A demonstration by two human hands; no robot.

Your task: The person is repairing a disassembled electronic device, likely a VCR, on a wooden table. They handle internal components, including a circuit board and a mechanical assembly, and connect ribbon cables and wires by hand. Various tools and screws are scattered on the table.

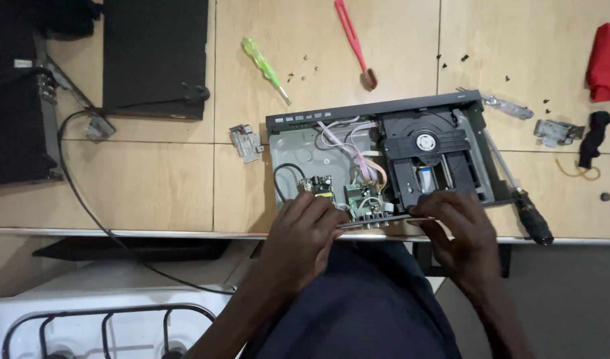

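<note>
Both hands are on the near edge of the opened disc player chassis, which sits on the plywood bench right at its front lip. The left hand has its fingers curled over the rear panel next to the small green circuit boards; the right hand pinches the same near rail below the black disc drive. The hands are apart, each gripping the chassis edge, neither holding a tool.

Risks, near to far:
- The chassis sits at the bench lip. A pull toward the body likely tips it off onto the lap.
- Left fingertips are close to the power board. If charge remains in it, a shock seems possible; I can't tell whether the unit is unplugged.
- The thin wire bundle between boards and drive looks easy to snag or tear if the rail gets levered.
- The black-handled screwdriver lies just beside the chassis, handle at the bench edge. A nudge probably rolls it off.
- Loose screws are scattered farther back, near the green screwdriver and the red pry tool. They are easy to lose or sweep off.
- The metal brackets beside the chassis could get mixed up.
</note>
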